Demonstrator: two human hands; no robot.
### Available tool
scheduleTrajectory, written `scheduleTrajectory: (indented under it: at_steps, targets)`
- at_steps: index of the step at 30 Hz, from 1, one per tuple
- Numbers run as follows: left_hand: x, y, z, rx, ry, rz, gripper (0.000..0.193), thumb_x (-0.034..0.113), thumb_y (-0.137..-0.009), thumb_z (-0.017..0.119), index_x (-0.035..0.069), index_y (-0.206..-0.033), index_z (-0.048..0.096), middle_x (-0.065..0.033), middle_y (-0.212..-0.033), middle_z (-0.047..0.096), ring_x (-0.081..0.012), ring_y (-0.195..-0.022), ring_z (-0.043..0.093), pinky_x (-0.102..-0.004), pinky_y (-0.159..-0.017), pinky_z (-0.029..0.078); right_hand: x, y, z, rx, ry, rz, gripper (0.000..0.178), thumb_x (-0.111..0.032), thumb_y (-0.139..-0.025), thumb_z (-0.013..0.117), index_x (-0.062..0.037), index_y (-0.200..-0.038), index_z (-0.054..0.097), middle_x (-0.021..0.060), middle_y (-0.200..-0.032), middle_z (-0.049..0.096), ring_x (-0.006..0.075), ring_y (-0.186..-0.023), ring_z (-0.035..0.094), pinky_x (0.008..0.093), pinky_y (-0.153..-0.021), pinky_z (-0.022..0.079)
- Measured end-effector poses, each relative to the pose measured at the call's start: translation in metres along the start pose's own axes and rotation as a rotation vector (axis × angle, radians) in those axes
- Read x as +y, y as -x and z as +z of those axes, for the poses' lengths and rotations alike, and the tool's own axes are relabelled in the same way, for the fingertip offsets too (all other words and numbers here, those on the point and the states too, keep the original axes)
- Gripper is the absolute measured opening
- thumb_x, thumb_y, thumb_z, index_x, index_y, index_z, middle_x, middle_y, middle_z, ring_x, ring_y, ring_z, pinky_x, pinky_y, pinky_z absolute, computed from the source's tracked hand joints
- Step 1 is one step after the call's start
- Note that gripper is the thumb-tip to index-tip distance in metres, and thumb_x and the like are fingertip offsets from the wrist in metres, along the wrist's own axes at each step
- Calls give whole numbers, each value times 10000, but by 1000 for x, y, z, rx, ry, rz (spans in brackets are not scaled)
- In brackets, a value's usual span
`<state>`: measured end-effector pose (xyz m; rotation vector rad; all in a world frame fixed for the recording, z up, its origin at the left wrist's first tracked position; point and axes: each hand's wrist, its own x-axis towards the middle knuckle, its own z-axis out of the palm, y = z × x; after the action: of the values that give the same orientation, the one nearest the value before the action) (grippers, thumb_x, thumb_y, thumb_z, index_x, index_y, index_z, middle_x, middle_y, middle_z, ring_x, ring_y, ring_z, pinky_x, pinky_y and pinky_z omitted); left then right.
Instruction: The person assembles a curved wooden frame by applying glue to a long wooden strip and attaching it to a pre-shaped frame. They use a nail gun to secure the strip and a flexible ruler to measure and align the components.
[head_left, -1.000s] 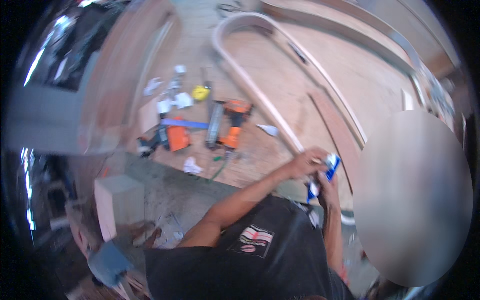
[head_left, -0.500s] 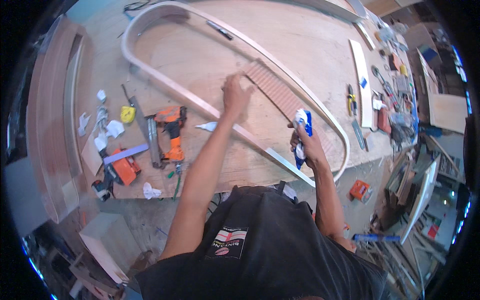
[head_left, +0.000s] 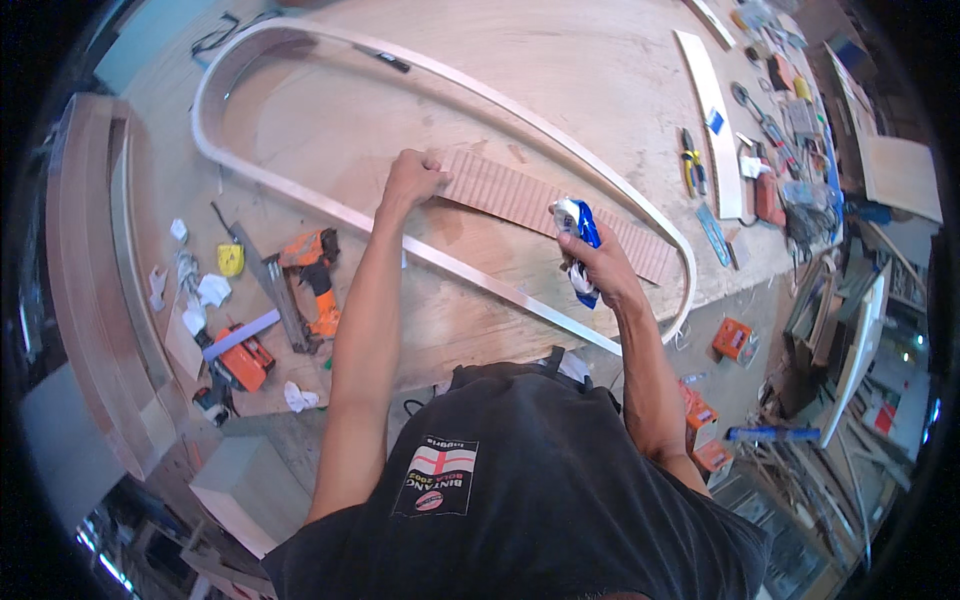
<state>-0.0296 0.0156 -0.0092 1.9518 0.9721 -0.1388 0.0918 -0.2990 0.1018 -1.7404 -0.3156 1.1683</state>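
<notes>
A long strip of brown, cross-ribbed board (head_left: 505,190) lies at a slant inside a rounded, elongated pale wood frame (head_left: 470,278) on the workbench. At the strip's left end, my left hand (head_left: 412,180) has its fingers closed on the edge. My right hand (head_left: 607,265) grips a crumpled blue-and-white soft packet (head_left: 584,222) above the strip's right half. What the packet contains cannot be made out. Part of the strip is hidden behind the packet and my right hand.
An orange-and-black nail gun (head_left: 317,280), a yellow tape measure (head_left: 231,260) and crumpled paper (head_left: 213,291) lie left of the frame. Pliers (head_left: 692,163) and a pale wooden strip (head_left: 712,125) are at the right. A dark marker (head_left: 385,60) rests near the frame's far side.
My left hand has gone from partly spread fingers near the strip to gripping its end. The strip's left end shifted left. My right hand still holds the packet. The whole view has shifted.
</notes>
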Motion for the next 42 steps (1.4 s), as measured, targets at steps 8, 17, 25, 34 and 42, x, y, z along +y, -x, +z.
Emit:
scheduleTrajectory:
  at_steps: [8, 17, 25, 34, 42]
  targets:
    - [-31, 3, -3, -56, 255, -16, 220, 97, -722, 848, -9, -904, 784, -180, -859, 760, -238, -826, 735, -354, -760, 560, -38, -69, 72, 116, 1044, -184, 495, -534, -978, 584, -104, -1201, 691, 241, -1008, 730, 412, -967, 711, 514, -787, 547]
    - [-11, 14, -2, -31, 181, -131, 288, 105, -676, 856, -11, -921, 761, -232, -1011, 755, -325, -991, 742, -387, -882, 579, -47, -115, 113, 173, 1391, -331, 367, -448, -971, 608, -110, -1029, 739, 229, -879, 729, 418, -856, 715, 524, -722, 551]
    - [-21, 6, 4, 37, 124, -147, 186, 125, -704, 804, 39, -868, 797, -219, -947, 760, -311, -927, 751, -383, -845, 577, -44, -116, 109, 137, 1528, -352, 266, -343, -913, 658, -89, -945, 728, 227, -867, 730, 422, -839, 719, 512, -721, 561]
    - [-8, 9, -3, 8, 95, -164, 365, 181, -700, 858, -73, -941, 752, -267, -991, 737, -329, -944, 741, -403, -844, 579, -1, -64, 17, 242, 1589, -198, 241, -325, -925, 622, -110, -903, 729, 204, -843, 732, 397, -818, 726, 514, -699, 562]
    - [-38, -7, 6, -44, 210, -100, 284, 126, -693, 852, -51, -903, 780, -149, -834, 766, -208, -754, 737, -347, -697, 578, 41, -10, -90, 355, 1622, -20, 236, -281, -917, 587, -107, -871, 739, 200, -843, 734, 400, -806, 730, 514, -700, 568]
